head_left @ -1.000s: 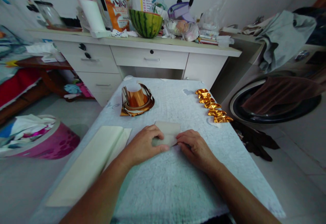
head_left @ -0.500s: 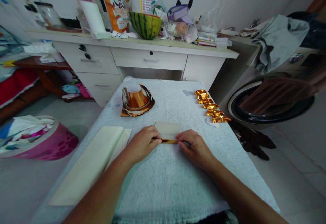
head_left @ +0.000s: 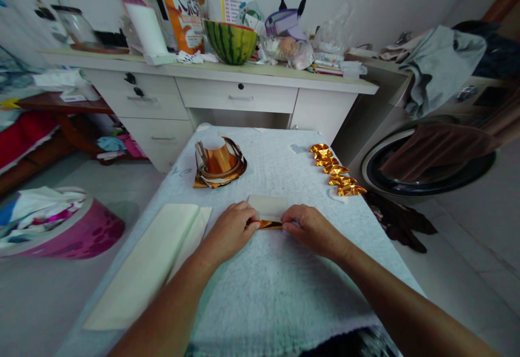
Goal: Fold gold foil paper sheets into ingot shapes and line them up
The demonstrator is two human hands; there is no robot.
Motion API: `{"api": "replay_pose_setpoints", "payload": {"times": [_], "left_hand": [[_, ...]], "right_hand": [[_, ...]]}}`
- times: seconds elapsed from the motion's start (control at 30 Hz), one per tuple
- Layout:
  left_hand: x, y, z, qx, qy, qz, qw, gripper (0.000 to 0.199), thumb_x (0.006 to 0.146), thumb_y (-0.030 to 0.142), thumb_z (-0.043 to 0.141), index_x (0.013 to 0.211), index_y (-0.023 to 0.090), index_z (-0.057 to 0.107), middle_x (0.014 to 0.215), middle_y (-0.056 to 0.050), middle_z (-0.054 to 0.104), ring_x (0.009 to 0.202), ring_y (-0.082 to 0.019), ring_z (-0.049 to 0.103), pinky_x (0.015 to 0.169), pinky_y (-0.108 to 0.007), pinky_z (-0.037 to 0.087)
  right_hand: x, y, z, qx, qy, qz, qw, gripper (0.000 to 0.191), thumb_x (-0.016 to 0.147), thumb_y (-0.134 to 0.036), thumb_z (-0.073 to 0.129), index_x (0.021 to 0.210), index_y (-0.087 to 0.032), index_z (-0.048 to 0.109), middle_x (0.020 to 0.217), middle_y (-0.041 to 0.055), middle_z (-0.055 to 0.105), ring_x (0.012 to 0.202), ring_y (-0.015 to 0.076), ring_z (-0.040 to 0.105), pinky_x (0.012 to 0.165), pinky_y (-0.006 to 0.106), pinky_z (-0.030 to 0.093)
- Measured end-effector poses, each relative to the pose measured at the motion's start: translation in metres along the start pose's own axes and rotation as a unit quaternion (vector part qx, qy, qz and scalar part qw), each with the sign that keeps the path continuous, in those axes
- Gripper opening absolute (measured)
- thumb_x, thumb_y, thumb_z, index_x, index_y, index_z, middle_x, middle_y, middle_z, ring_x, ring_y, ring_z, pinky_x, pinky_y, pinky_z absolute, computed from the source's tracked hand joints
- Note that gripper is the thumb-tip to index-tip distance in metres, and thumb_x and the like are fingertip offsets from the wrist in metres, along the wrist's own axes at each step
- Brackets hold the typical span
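Note:
A small sheet of gold foil paper [head_left: 268, 205], pale side up, lies on the cloth-covered table with its near edge folded to show gold. My left hand [head_left: 238, 226] is closed on the left end of that fold, thumb and fingers pinching it. At the right end, my right hand [head_left: 306, 228] pinches the same edge. Beyond my left hand stands a curled stack of gold foil sheets [head_left: 221, 159]. Several folded gold foil pieces [head_left: 336, 170] sit in a row along the table's right side. Left of my left arm is a folded cream-coloured paper [head_left: 146, 265].
The table [head_left: 280, 167] stands before a white desk [head_left: 239, 97] bearing a watermelon half [head_left: 230, 41], an orange bag [head_left: 182, 13] and clutter. A pink bin [head_left: 97, 229] is on the floor at left. A washing machine [head_left: 376, 164] with clothes stands at right.
More gold shows along the folded near edge between my hands. Both hands keep their pinch with slight finger shifts, and my right forearm has swung a little outward. The view has moved slightly.

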State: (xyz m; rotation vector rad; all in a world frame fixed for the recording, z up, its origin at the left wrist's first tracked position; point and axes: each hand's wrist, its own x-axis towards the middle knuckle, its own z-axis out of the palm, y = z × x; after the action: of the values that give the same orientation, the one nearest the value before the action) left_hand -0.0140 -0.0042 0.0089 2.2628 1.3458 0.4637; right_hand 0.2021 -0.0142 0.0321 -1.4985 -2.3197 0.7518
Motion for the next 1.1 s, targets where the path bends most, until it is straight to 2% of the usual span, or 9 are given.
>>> {"api": "replay_pose_setpoints", "payload": {"times": [0.13,0.23,0.4,0.5,0.73,0.93,1.1], "left_hand": [[0.000,0.001,0.000,0.002,0.005,-0.011,1.000,0.012,0.082,0.019,0.053,0.071,0.019,0.059,0.080,-0.002,0.057,0.081,-0.018,0.056,0.073,-0.028,0.041],[0.000,0.003,-0.001,0.002,0.014,-0.038,0.999,0.012,0.081,0.021,0.056,0.069,0.019,0.058,0.079,-0.002,0.056,0.080,-0.017,0.056,0.071,-0.027,0.040],[-0.002,0.003,-0.003,-0.012,0.012,-0.055,0.998,0.012,0.080,0.026,0.057,0.069,0.020,0.059,0.079,-0.001,0.056,0.080,-0.018,0.056,0.070,-0.028,0.041],[-0.004,0.001,-0.005,-0.024,0.006,-0.053,0.998,0.009,0.078,0.027,0.059,0.073,0.020,0.061,0.082,-0.001,0.057,0.083,-0.019,0.056,0.072,-0.029,0.042],[-0.006,-0.005,-0.007,-0.004,0.006,-0.059,0.998,0.022,0.088,0.026,0.046,0.085,0.020,0.067,0.088,-0.004,0.058,0.089,-0.019,0.056,0.081,-0.031,0.043],[-0.007,-0.006,-0.004,0.018,0.031,-0.091,0.995,0.017,0.083,0.027,0.053,0.072,0.019,0.062,0.084,-0.004,0.056,0.084,-0.019,0.057,0.078,-0.031,0.043],[-0.006,-0.008,-0.003,0.040,0.035,-0.108,0.993,0.015,0.082,0.028,0.056,0.071,0.019,0.062,0.083,-0.003,0.056,0.086,-0.020,0.056,0.079,-0.031,0.042]], "right_hand": [[0.002,0.001,0.008,-0.016,0.021,0.032,0.999,0.011,0.082,-0.013,0.057,0.077,-0.016,0.067,0.085,0.0046,0.066,0.083,0.0170,0.057,0.077,0.027,0.040],[0.002,0.002,0.017,-0.012,0.059,0.049,0.997,0.011,0.084,-0.017,0.056,0.077,-0.017,0.064,0.082,0.0040,0.064,0.081,0.0169,0.055,0.075,0.028,0.039],[-0.003,0.006,0.033,-0.011,0.139,0.040,0.989,0.007,0.083,-0.016,0.058,0.078,-0.018,0.061,0.081,0.0033,0.062,0.081,0.0181,0.053,0.075,0.029,0.038],[-0.006,0.008,0.038,-0.003,0.164,0.035,0.986,0.007,0.081,-0.014,0.058,0.078,-0.020,0.060,0.079,0.0023,0.062,0.079,0.0185,0.053,0.074,0.030,0.037],[-0.004,0.007,0.038,0.003,0.166,0.042,0.985,0.009,0.081,-0.012,0.058,0.075,-0.020,0.059,0.077,0.0020,0.062,0.077,0.0182,0.052,0.072,0.029,0.037],[-0.003,0.006,0.039,0.000,0.164,0.055,0.985,0.009,0.080,-0.012,0.061,0.075,-0.019,0.059,0.077,0.0020,0.062,0.078,0.0186,0.053,0.072,0.030,0.037],[-0.004,0.006,0.039,0.001,0.168,0.053,0.984,0.010,0.079,-0.011,0.061,0.075,-0.019,0.059,0.077,0.0018,0.062,0.078,0.0185,0.053,0.073,0.030,0.037]]}}
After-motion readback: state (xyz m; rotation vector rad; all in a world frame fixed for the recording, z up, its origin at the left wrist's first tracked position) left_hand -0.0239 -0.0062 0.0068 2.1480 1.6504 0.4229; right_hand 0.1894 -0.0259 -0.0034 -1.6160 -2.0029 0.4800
